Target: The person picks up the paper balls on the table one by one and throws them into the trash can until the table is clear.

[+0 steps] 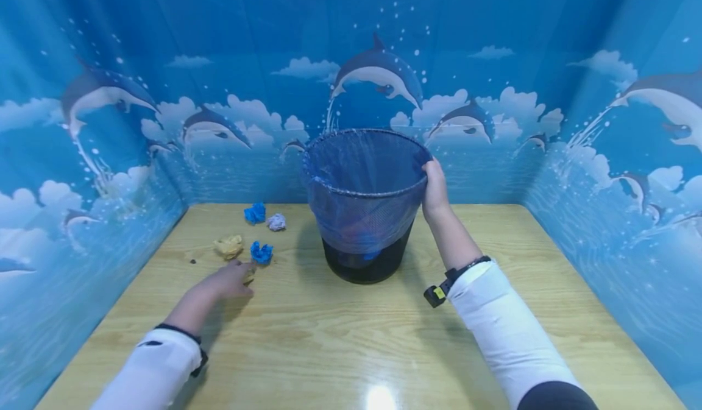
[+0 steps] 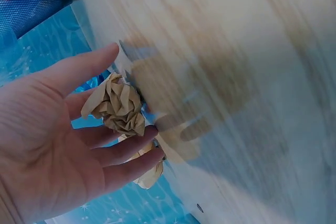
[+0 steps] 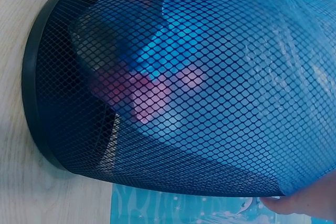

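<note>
My left hand (image 1: 219, 283) is low over the left part of the table, palm toward a crumpled brown paper ball (image 2: 121, 103). Thumb and fingers are spread around the ball, with the fingers fairly straight. Beside it, the left wrist view shows part of a second tan paper ball (image 2: 149, 174). With my right hand (image 1: 436, 190) I grip the right side of the rim of a black mesh wastebasket (image 1: 359, 271). A translucent blue bag (image 1: 351, 218) lines it and folds over the rim. Through the mesh, blue and pink crumpled pieces (image 3: 149, 95) show inside.
Farther left on the wooden table (image 1: 329, 337) lie a tan paper ball (image 1: 229, 247), two blue ones (image 1: 255, 213) and a whitish one (image 1: 276, 222). A small dark speck (image 1: 192, 262) is near them. Dolphin-printed curtains (image 1: 274, 32) enclose the table at the back and sides.
</note>
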{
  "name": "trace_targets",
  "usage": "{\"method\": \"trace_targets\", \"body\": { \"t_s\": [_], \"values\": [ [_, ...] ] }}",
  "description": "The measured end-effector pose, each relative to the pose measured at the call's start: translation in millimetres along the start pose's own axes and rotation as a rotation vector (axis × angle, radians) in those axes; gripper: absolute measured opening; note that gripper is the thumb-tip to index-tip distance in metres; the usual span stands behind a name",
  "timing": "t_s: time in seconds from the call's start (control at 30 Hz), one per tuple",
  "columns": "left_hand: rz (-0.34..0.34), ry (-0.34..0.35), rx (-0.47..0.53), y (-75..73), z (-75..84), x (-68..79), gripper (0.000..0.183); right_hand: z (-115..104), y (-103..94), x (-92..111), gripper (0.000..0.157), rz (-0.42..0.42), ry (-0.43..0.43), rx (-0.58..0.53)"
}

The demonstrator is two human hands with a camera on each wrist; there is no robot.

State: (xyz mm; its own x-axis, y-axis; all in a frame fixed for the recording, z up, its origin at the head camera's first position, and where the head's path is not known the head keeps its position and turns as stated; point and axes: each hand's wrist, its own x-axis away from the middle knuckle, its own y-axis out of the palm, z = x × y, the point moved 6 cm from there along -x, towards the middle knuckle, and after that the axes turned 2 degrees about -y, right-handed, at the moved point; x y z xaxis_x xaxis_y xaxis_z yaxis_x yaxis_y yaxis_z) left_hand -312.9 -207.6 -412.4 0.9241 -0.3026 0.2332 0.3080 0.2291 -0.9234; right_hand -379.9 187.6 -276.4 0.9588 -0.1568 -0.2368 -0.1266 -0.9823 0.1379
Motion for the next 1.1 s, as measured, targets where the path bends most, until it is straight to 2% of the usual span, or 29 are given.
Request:
{"method": "trace_targets", "body": {
  "t_s": [0.1, 0.37, 0.53, 0.63, 0.83, 1.1],
  "values": [
    [0.019, 0.025, -0.027, 0.2, -0.1, -1.1, 0.054, 0.5, -0.4, 0.6, 0.069, -0.001, 0.008, 0.010],
    [0.015, 0.019, -0.054, 0.5, -3.4, -6.3, 0.047, -0.2, 0.0, 1.0, 0.069, -0.009, 0.017, 0.015],
    [0.026, 0.050, -0.084, 1.2, -4.0, -10.3, 0.038, -1.4, -0.4, 0.9, 0.069, -0.015, 0.015, 0.009],
    [0.017, 0.044, -0.093, 2.5, -5.3, -11.7, 0.036, -0.9, -0.7, 1.3, 0.069, -0.013, 0.014, 0.014],
    [0.002, 0.024, -0.064, 1.6, -6.0, -11.9, 0.036, 0.4, -0.5, 1.6, 0.069, -0.016, 0.015, 0.025],
    [0.020, 0.060, -0.041, -3.4, -4.6, -12.7, 0.034, 1.7, -0.6, 0.6, 0.070, -0.006, 0.017, 0.029]
  ]
}}
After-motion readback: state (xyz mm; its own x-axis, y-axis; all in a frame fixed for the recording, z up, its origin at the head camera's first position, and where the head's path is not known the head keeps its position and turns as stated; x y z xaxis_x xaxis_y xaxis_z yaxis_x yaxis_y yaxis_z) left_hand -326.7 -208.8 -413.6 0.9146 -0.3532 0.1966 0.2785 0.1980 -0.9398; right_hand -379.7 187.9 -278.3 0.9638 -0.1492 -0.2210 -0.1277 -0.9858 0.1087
